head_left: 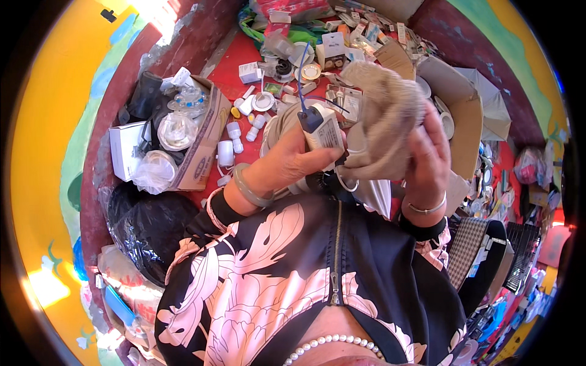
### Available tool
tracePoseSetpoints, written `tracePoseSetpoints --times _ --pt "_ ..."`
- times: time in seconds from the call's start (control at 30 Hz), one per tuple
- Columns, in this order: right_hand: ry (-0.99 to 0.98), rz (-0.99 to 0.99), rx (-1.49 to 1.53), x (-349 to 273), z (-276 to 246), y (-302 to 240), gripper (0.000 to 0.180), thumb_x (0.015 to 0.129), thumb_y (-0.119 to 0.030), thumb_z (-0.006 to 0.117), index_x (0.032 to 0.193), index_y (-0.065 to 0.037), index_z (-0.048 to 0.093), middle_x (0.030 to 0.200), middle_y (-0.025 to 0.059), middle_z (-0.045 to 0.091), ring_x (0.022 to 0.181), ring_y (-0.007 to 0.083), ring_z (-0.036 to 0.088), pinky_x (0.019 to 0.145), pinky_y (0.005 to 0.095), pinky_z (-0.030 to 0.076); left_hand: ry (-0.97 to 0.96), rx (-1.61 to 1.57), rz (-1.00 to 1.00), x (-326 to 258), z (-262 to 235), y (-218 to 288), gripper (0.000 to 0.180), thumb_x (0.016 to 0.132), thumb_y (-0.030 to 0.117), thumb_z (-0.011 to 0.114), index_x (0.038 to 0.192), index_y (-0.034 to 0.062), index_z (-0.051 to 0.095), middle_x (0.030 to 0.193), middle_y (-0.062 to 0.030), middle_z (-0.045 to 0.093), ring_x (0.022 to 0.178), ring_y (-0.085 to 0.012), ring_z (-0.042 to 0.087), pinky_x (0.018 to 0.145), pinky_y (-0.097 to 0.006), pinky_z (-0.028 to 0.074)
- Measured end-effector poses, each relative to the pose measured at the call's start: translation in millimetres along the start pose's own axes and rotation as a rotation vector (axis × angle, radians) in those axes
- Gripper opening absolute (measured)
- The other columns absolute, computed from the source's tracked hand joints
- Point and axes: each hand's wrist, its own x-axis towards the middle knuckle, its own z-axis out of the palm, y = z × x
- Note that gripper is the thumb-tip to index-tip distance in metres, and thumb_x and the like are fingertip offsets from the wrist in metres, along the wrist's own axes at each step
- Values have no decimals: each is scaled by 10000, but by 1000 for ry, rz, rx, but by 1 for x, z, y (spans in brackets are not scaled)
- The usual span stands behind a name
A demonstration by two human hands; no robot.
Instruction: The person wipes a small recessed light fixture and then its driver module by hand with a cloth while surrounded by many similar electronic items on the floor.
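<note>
My left hand (284, 160) is closed around a small white box-shaped LED driver (325, 131), which has a dark blue end cap and thin wires coming out of its top. Bunched in my right hand (429, 157) is a greyish-beige cloth (386, 119), smeared by motion at its upper edge. The cloth is just to the right of the driver; whether the two touch, I cannot tell. Beyond my hands, a white round light fitting (263, 101) and several white lamp holders (234, 133) lie on the red surface.
At the left stands a cardboard box (204, 137) of wrapped round fittings, with a black plastic bag (149, 226) nearer me. An open carton (461, 104) is at the right. Small boxed goods (366, 33) crowd the far side. A black wire rack (524, 247) lies lower right.
</note>
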Motion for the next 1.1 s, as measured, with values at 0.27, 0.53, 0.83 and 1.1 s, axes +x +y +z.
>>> tracePoseSetpoints --times 0.27,0.53,0.83,1.1 --pt "-374 -481 -958 29 0 19 247 821 -56 630 1060 8 614 999 170 619 868 248 638 741 300 494 -136 209 -118 15 2 25 436 789 59 654 1186 12 482 1026 -18 573 931 -100 537 815 -275 456" --pt "-164 -387 543 39 -110 -55 389 922 -233 473 1251 -24 470 1184 149 558 1074 295 546 964 467 408 46 1 166 23 -29 11 430 894 376 556 1129 28 466 821 -67 588 752 -135 569 665 -248 427" --pt "-140 -407 606 34 -169 -33 357 929 -208 400 1171 38 492 1130 144 544 1025 254 535 894 371 442 287 -179 7 21 -37 -3 475 913 329 437 1277 27 390 962 -131 563 884 -249 603 716 -323 491" --pt "-243 -197 263 14 -122 -45 459 931 -147 463 1357 -24 346 1381 183 389 1277 329 381 1068 471 304 168 -237 141 -4 -77 -3 482 870 213 621 1279 63 414 987 -113 585 872 -242 623 703 -330 543"
